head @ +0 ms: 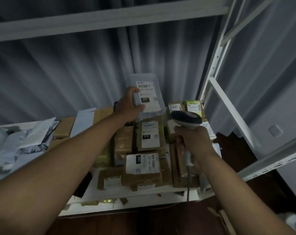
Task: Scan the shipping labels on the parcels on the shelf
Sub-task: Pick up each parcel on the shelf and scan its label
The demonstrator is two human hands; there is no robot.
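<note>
Grey pleated curtain [67, 68] hangs across the far side, behind the rack. Dark brown wooden floor [143, 223] runs along the near edge and far right. White wall switch plate [275, 130] on the pale right wall. Light wooden strips [218, 216] lie on the floor near right; something white and crumpled [291, 219] just beside them, too blurred to identify.

Open air above the right-hand pile – tight at shelf level.
Cardboard parcels [143, 167] packed edge to edge over the shelf board [160, 189]; crumpled grey mailers [16, 145] heaped at left; white upright [213, 65] and slanted brace [232, 112] closing the right.
</note>
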